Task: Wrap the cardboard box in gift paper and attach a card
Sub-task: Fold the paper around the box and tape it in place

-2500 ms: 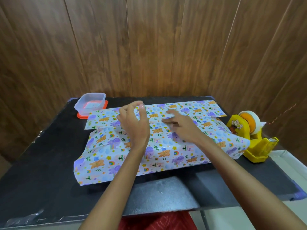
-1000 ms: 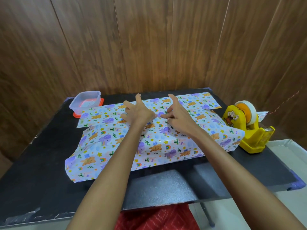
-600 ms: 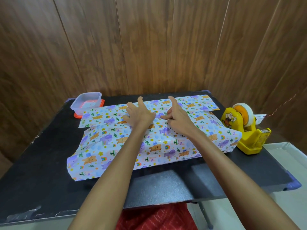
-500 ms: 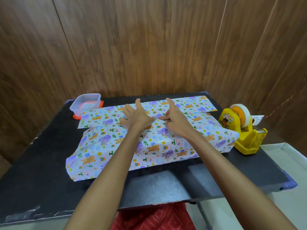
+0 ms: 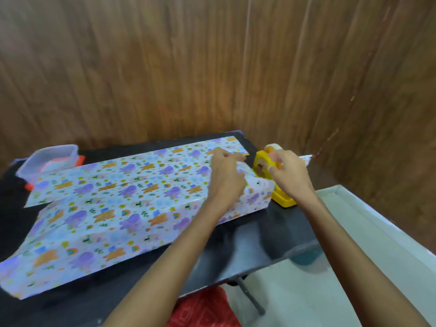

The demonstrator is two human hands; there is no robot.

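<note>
Presently one sheet of paper lies folded over the box (fully hidden under it) in the middle of the black table. Both hands are at its right end. The left hand rests on the paper with curled fingers; whether it pinches something, I cannot tell. The right hand grips the top of one yellow dispenser. One clear container stands far left.

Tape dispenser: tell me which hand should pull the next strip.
Right. The right hand grips the tape dispenser at its roll, while the left hand lies over the gift paper beside it.
</note>
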